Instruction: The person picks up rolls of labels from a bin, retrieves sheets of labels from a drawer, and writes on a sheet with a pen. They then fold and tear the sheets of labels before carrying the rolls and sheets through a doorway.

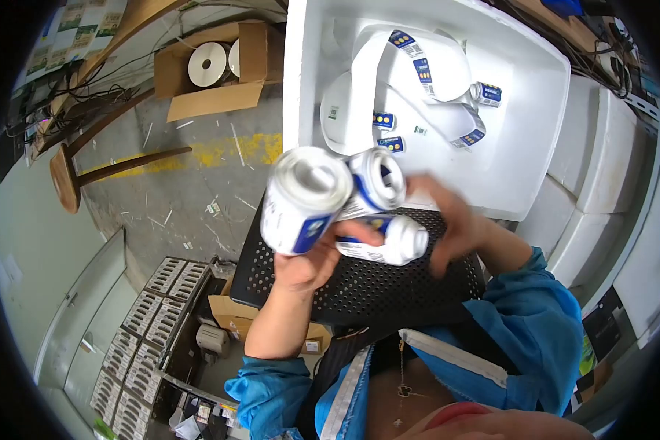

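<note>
My left hand (308,265) is closed around several rolls of printed labels, white with blue and yellow print. The largest roll (308,191) stands tilted at the left, its hollow core facing up. A narrower roll (376,182) sits beside it, and another roll (390,240) lies sideways under my left thumb. To the right of these rolls, my right hand (458,227) is blurred by motion, fingers curved and apart, with nothing seen between them. Beyond my hands, a loose label strip (374,73) curls inside a white tub (298,81), along with small rolls (488,94).
A black perforated surface (330,297) lies below my hands. An open cardboard box (253,55) with white rolls stands on the floor at upper left. At the left are a wooden stool (66,183) and several stacked boxes (143,312). White blocks (601,161) stand right of the tub.
</note>
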{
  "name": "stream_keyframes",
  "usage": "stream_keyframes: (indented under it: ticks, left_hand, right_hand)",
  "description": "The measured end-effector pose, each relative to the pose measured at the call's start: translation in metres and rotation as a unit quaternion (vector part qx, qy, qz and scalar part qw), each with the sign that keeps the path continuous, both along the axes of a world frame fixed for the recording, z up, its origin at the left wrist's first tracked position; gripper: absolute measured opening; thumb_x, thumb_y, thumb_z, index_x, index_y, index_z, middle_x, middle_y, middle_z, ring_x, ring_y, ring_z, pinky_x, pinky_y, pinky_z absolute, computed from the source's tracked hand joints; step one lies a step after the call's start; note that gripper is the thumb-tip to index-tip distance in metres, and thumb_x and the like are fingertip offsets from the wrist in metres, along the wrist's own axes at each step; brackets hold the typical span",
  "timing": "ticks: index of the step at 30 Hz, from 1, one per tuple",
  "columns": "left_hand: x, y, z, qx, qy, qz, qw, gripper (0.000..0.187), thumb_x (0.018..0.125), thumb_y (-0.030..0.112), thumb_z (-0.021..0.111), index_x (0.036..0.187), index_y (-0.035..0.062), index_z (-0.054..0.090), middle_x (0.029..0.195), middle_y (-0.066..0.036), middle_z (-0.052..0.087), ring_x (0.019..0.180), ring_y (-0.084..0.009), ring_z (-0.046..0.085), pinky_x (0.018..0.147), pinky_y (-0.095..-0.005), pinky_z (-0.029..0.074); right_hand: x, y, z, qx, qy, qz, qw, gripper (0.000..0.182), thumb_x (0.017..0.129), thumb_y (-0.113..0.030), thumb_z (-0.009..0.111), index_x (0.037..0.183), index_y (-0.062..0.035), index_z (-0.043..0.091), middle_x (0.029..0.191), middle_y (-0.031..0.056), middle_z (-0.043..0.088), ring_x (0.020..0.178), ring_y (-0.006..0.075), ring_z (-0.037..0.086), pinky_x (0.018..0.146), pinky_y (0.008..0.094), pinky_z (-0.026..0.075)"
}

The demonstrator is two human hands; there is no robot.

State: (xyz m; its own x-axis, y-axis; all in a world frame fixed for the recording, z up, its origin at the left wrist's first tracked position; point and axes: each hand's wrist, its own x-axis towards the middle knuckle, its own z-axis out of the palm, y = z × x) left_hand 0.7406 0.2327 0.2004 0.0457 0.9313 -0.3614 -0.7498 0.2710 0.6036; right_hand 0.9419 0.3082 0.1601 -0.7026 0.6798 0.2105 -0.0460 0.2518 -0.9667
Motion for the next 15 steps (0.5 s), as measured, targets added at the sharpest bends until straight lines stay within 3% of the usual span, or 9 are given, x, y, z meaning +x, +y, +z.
stream_keyframes:
  ticks: [1, 3, 5, 6, 8, 9, 11, 12, 15]
  left_hand:
    - [-0.007, -0.001, -0.002, 0.016, 0.008, 0.004, 1.0, 0.085, 0.067, 0.053, 0.063, 0.128, 0.0029, 0.031, 0.102, -0.022, 0.054, 0.076, -0.0295, 0.058, 0.07, -0.0364, 0.046]
    - [-0.017, 0.003, 0.003, 0.054, 0.042, 0.051, 0.996, 0.079, 0.068, 0.057, 0.06, 0.124, 0.0057, 0.038, 0.104, -0.017, 0.055, 0.073, -0.0251, 0.056, 0.068, -0.0337, 0.045]
    - [-0.022, 0.007, 0.006, 0.113, 0.042, 0.076, 0.99, 0.059, 0.075, 0.052, 0.056, 0.117, 0.0098, 0.049, 0.106, -0.007, 0.056, 0.083, -0.0227, 0.052, 0.078, -0.0387, 0.041]
    - [-0.026, 0.005, 0.005, 0.109, 0.043, 0.102, 0.988, 0.058, 0.076, 0.051, 0.056, 0.116, 0.0095, 0.049, 0.107, -0.007, 0.056, 0.085, -0.0224, 0.051, 0.08, -0.0407, 0.04]
    - [-0.033, 0.004, 0.003, 0.112, 0.018, 0.131, 0.985, 0.056, 0.077, 0.048, 0.057, 0.116, 0.0087, 0.05, 0.11, -0.005, 0.054, 0.086, -0.0221, 0.049, 0.083, -0.0452, 0.038]
    - [-0.039, 0.001, -0.005, 0.137, 0.019, 0.131, 0.982, 0.055, 0.077, 0.047, 0.057, 0.115, 0.0081, 0.05, 0.109, -0.007, 0.054, 0.089, -0.0223, 0.048, 0.081, -0.0459, 0.039]
    - [-0.037, 0.002, -0.004, 0.122, -0.025, 0.136, 0.983, 0.056, 0.078, 0.046, 0.056, 0.117, 0.0077, 0.047, 0.109, -0.009, 0.053, 0.088, -0.023, 0.049, 0.08, -0.0448, 0.04]
    - [-0.036, 0.004, -0.003, 0.122, -0.024, 0.136, 0.983, 0.056, 0.078, 0.046, 0.056, 0.117, 0.0077, 0.047, 0.109, -0.009, 0.053, 0.088, -0.023, 0.049, 0.08, -0.0448, 0.04]
    - [-0.034, 0.006, 0.0, 0.083, 0.016, 0.152, 0.985, 0.057, 0.078, 0.045, 0.056, 0.119, 0.007, 0.044, 0.108, -0.011, 0.052, 0.086, -0.0236, 0.049, 0.078, -0.0441, 0.041]
  right_hand:
    - [0.005, 0.009, -0.017, -0.083, 0.01, -0.071, 0.994, 0.037, 0.077, -0.026, 0.063, 0.106, -0.0063, 0.053, 0.11, 0.0099, 0.052, 0.097, 0.0248, 0.051, 0.082, 0.0359, 0.041]
    - [0.021, 0.013, -0.107, -0.256, -0.177, -0.149, 0.939, 0.036, 0.076, -0.019, 0.061, 0.107, -0.0053, 0.051, 0.111, 0.0109, 0.051, 0.098, 0.0239, 0.051, 0.08, 0.0367, 0.041]
    - [0.038, -0.003, -0.186, -0.097, -0.374, -0.036, 0.922, 0.039, 0.073, -0.011, 0.06, 0.109, -0.0041, 0.049, 0.107, 0.0114, 0.053, 0.096, 0.0241, 0.052, 0.079, 0.0374, 0.041]
    - [0.036, -0.008, -0.201, -0.097, -0.374, -0.034, 0.922, 0.039, 0.073, -0.011, 0.06, 0.109, -0.0041, 0.049, 0.107, 0.0114, 0.053, 0.096, 0.0241, 0.052, 0.079, 0.0374, 0.041]
    - [0.029, -0.02, -0.221, 0.109, -0.44, -0.011, 0.891, 0.043, 0.067, -0.008, 0.061, 0.109, -0.0035, 0.049, 0.098, 0.0112, 0.056, 0.092, 0.0273, 0.053, 0.08, 0.0378, 0.041]
    - [0.027, -0.022, -0.233, 0.106, -0.44, -0.01, 0.892, 0.043, 0.067, -0.008, 0.061, 0.109, -0.0035, 0.049, 0.098, 0.0112, 0.056, 0.092, 0.0273, 0.053, 0.08, 0.0378, 0.041]
    - [0.024, -0.015, -0.252, 0.207, -0.425, 0.059, 0.879, 0.046, 0.065, -0.009, 0.061, 0.109, -0.0044, 0.049, 0.092, 0.0113, 0.056, 0.089, 0.0282, 0.053, 0.08, 0.0375, 0.04]
    - [0.024, -0.009, -0.257, 0.207, -0.424, 0.059, 0.879, 0.046, 0.065, -0.009, 0.061, 0.109, -0.0044, 0.049, 0.092, 0.0113, 0.056, 0.089, 0.0282, 0.053, 0.08, 0.0375, 0.04]
    - [0.023, -0.002, -0.26, 0.068, -0.438, 0.09, 0.892, 0.05, 0.07, -0.007, 0.06, 0.118, -0.0073, 0.044, 0.101, 0.0106, 0.055, 0.086, 0.0232, 0.054, 0.075, 0.0338, 0.042]
